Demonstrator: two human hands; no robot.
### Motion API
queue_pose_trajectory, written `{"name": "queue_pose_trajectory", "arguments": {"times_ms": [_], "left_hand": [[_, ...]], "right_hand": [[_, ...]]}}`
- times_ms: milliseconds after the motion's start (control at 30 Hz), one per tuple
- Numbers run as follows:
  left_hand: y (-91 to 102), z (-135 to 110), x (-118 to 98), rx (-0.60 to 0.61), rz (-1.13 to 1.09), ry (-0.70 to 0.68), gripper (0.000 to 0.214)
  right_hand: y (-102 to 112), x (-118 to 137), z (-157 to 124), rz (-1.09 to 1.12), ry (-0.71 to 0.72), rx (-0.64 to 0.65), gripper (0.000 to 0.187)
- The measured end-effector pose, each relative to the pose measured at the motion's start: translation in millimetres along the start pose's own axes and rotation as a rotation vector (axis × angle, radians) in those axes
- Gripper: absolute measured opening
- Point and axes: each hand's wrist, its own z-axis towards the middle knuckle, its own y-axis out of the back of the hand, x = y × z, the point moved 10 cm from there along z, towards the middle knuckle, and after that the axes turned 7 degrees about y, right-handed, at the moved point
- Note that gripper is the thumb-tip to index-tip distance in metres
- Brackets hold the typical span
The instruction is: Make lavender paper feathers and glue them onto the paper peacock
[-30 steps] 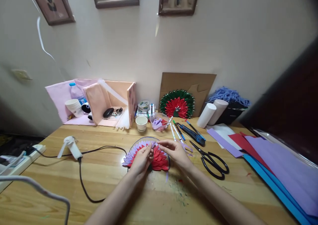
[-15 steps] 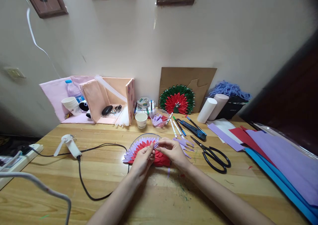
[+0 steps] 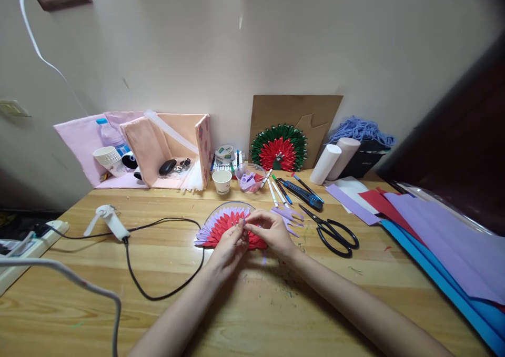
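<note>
A half-round paper fan (image 3: 221, 225) of red and lilac petals lies on the wooden table in front of me. My left hand (image 3: 231, 247) and my right hand (image 3: 270, 232) meet over its right part, fingers pinched together on a small lilac paper petal (image 3: 244, 221). Loose lilac petals (image 3: 290, 217) lie just right of my right hand.
Black scissors (image 3: 333, 233) lie to the right, markers (image 3: 284, 189) behind them. A glue gun (image 3: 110, 221) with a black cord (image 3: 158, 288) is at the left. Coloured paper sheets (image 3: 442, 241) cover the right edge. A cup (image 3: 222, 181), bowl (image 3: 249, 178) and finished red-green fan (image 3: 279, 151) stand at the back.
The camera has tilted down, so everything sits higher in view. My two hands have drawn closer together over the fan, still pinching the lilac petal.
</note>
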Motion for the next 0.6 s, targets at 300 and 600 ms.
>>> {"name": "queue_pose_trajectory", "arguments": {"times_ms": [300, 600], "left_hand": [[-3.6, -2.9, 13.5, 0.071, -0.096, 0.103, 0.031], [-8.1, -6.6, 24.8, 0.1, -0.095, 0.201, 0.041]], "right_hand": [[-1.7, 4.7, -5.9, 0.028, -0.027, -0.027, 0.013], [-4.5, 24.9, -10.3, -0.02, 0.059, -0.04, 0.01]]}}
